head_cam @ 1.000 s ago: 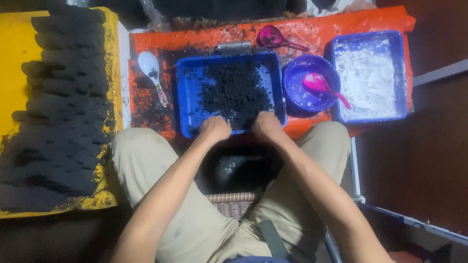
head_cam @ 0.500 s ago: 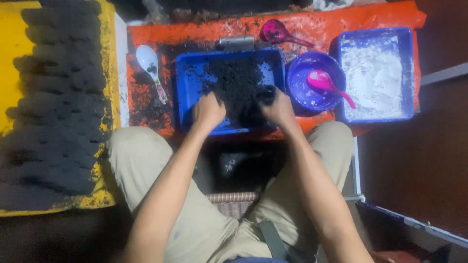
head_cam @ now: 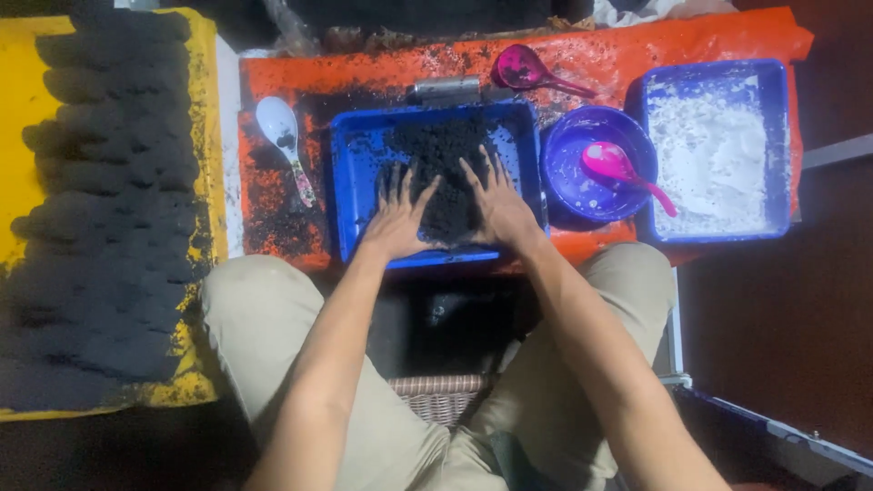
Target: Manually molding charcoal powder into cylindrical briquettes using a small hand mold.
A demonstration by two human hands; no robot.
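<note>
Both hands have slid from the near rim further into the blue tray (head_cam: pixel 350 195), where the left hand (head_cam: pixel 397 218) and right hand (head_cam: pixel 499 207) now lie flat, fingers spread, flanking the black crumbly heap (head_cam: pixel 446 168) piled at the tray's middle and far edge.

Black crumbly mix (head_cam: pixel 446 173) in blue tray (head_cam: pixel 359 209), orange sheet (head_cam: pixel 364 68) (black-speckled), purple bowl (head_cam: pixel 568 173), pink spoon (head_cam: pixel 618 168), yellow board (head_cam: pixel 23 118)

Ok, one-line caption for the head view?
Left hand and right hand press dark crumbly mix in a blue tray.
</note>
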